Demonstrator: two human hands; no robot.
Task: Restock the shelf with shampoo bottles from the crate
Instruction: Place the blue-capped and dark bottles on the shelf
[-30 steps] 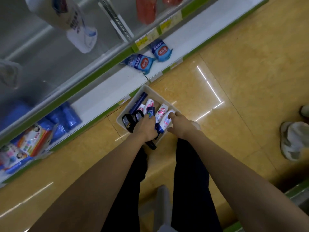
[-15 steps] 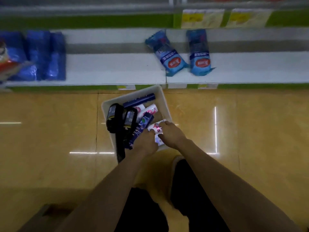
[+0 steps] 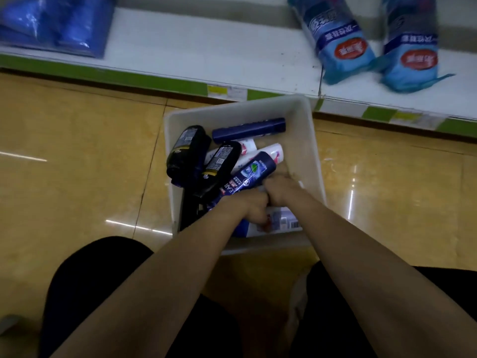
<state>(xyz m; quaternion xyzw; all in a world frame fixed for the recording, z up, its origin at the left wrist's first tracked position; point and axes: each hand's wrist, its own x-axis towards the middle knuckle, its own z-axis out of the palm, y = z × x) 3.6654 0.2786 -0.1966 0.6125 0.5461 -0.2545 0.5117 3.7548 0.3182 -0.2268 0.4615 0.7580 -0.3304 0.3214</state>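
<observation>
Low in the white crate (image 3: 307, 130), at about 7 o'clock of its floor, lies the dark-blue labelled shampoo bottle (image 3: 251, 174), its long axis running from 1 o'clock at the cap end down to 7 o'clock, where it meets the left hand (image 3: 245, 206). That hand is the nearer one and appears curled round the bottle's lower end. The right hand (image 3: 282, 188) sits touching it at 3 o'clock, fingers bent down into the crate; what they clasp I cannot tell, though a white bottle (image 3: 277, 220) lies just under both wrists.

Counted in the crate: two black bottles (image 3: 187, 148), two blue ones, and about three white ones, partly buried.

Beyond the crate at 12 o'clock runs the bottom shelf (image 3: 206, 55), carrying two light-blue packs (image 3: 338, 40) at 1 o'clock and darker blue packets (image 3: 56, 24) at 10 o'clock.
</observation>
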